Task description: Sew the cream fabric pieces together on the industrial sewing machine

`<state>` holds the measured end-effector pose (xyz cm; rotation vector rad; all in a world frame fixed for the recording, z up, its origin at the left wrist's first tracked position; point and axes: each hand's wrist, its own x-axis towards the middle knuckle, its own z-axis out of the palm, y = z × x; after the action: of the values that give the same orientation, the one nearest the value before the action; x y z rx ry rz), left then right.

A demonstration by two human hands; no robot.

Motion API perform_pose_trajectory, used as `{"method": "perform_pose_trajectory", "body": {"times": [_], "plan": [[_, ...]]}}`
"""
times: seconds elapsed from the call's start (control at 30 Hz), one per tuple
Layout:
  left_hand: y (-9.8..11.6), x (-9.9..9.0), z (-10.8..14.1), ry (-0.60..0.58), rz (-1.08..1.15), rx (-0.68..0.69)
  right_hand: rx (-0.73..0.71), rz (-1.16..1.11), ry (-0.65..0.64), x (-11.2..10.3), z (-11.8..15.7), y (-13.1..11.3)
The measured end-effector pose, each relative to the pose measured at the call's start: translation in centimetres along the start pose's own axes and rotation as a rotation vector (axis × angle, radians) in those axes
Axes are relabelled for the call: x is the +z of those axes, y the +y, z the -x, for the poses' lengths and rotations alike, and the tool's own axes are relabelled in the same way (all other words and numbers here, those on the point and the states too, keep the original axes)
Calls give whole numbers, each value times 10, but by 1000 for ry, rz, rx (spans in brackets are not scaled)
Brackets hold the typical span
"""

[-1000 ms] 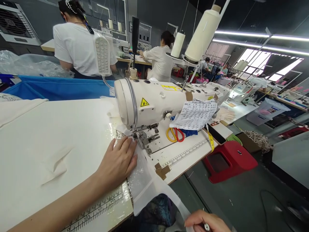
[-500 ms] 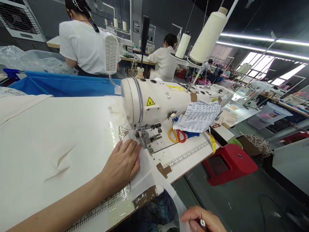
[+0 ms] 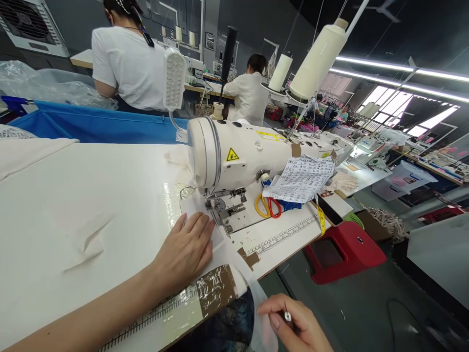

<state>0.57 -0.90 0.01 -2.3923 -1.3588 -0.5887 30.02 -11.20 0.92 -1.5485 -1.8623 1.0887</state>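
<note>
My left hand (image 3: 188, 247) lies flat with its fingers stretched out, pressing thin white fabric (image 3: 222, 253) onto the table just left of the presser foot (image 3: 219, 206) of a white sewing machine (image 3: 249, 151). The fabric runs under the foot and drapes over the table's front edge. Below that edge my right hand (image 3: 293, 320) is closed around a small awl-like tool (image 3: 287, 317) with a dark handle, a white collar and a thin point. Its index fingertip touches the hanging fabric; whether the thumb also pinches it I cannot tell.
Red-and-yellow-handled scissors (image 3: 269, 206), a handwritten sheet (image 3: 302, 178) and a yellow tape measure (image 3: 321, 220) are right of the needle area. Thread cones (image 3: 318, 58) stand behind. A red stool (image 3: 344, 252) is at the right. Co-workers (image 3: 128, 68) sit beyond a blue cloth bin (image 3: 106, 124).
My right hand has shifted left and slightly up, nearer the table edge, with the tool. The fabric has moved toward the machine under my left hand, baring more brown tape at the edge.
</note>
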Motion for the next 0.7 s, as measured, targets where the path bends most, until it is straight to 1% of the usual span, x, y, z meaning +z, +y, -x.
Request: {"method": "perform_pose_trajectory", "body": {"times": [0.07,0.13,0.47,0.7], "plan": [[0,0,0,-1,9,0,13,-21,-57,0,-6,2],[0,-1,0,-3,10,1,14,-34,-81,1,-11,0],[0,1,0,9,2,8,-118,-36,-31,8,-35,-28],[-3,1,-2,28,-11,30,-83,-251,-128,20,-45,-21]]}}
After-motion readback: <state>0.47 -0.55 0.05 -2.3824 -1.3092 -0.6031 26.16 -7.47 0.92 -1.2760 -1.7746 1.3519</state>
